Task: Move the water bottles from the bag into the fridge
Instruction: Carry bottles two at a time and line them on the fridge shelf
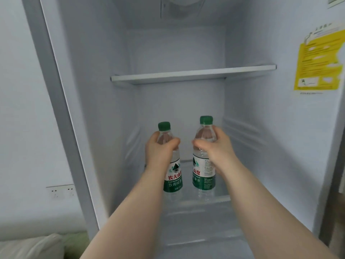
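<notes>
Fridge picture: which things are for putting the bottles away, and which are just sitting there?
For the job: left bottle, held by the left hand; right bottle, held by the right hand; fridge.
Just there: yellow sticker, socket, cushion.

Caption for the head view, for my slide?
Left hand grips left bottle, right hand grips right bottle, both upright in fridge.
</notes>
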